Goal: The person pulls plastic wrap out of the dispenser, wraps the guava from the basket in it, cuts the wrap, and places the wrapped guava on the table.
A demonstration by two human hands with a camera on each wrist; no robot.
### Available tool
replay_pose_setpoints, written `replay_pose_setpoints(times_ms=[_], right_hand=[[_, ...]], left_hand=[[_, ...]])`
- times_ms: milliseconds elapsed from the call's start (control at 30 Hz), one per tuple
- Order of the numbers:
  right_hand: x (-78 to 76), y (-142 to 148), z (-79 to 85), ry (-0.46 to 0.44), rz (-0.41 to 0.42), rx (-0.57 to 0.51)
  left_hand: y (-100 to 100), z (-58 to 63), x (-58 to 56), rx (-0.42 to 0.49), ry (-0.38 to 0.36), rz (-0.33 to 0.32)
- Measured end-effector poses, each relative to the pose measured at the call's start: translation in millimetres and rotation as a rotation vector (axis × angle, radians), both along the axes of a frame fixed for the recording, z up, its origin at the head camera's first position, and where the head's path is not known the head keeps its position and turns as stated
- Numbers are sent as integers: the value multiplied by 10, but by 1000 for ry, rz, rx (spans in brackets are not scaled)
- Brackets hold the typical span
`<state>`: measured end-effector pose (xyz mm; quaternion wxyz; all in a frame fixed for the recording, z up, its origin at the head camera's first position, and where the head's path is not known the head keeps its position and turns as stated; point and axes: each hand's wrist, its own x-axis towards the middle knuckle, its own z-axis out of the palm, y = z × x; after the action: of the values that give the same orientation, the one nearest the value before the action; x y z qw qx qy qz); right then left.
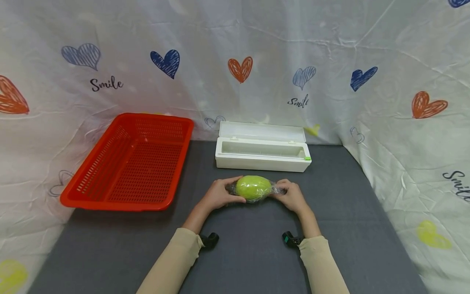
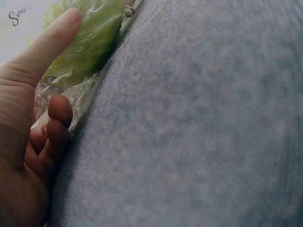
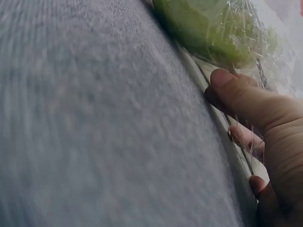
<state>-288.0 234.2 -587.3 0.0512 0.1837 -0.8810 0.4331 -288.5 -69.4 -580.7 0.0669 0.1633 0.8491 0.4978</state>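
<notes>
A smooth, oval green fruit [image 1: 253, 187], loosely covered in clear plastic wrap [image 3: 253, 33], is between both hands close over the grey cloth. My left hand [image 1: 222, 193] grips its left end, with the thumb [image 2: 52, 40] along the near side and the other fingers curled at the bunched film. At the opposite end, my right hand [image 1: 291, 196] pinches the gathered tail of film between thumb [image 3: 244, 97] and fingers. Just behind the fruit stands a long white wrap dispenser box [image 1: 262, 163] with its lid [image 1: 262, 131] raised.
To the left, a red slotted plastic basket [image 1: 117, 206] stands on the grey table cloth [image 1: 253, 253]. A white curtain [image 1: 205, 32] printed with hearts and lettering hangs behind the table and along its sides.
</notes>
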Motion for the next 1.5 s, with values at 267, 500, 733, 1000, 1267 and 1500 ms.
replay_pose_setpoints(times_ms=[267, 500, 733, 1000, 1267, 1500], right_hand=[[29, 43, 127, -57, 42, 53], [45, 29, 286, -89, 131, 6], [18, -85, 186, -108, 74, 38], [35, -117, 82, -79, 49, 26], [58, -8, 128, -89, 78, 78], [74, 88, 159, -96, 139, -31]], left_hand=[[13, -1, 6, 15, -7, -7], [4, 5, 9, 11, 2, 0], [18, 6, 15, -2, 8, -2], [33, 19, 31, -18, 26, 6], [16, 75, 38, -137, 84, -35], [5, 136, 43, -136, 95, -81]])
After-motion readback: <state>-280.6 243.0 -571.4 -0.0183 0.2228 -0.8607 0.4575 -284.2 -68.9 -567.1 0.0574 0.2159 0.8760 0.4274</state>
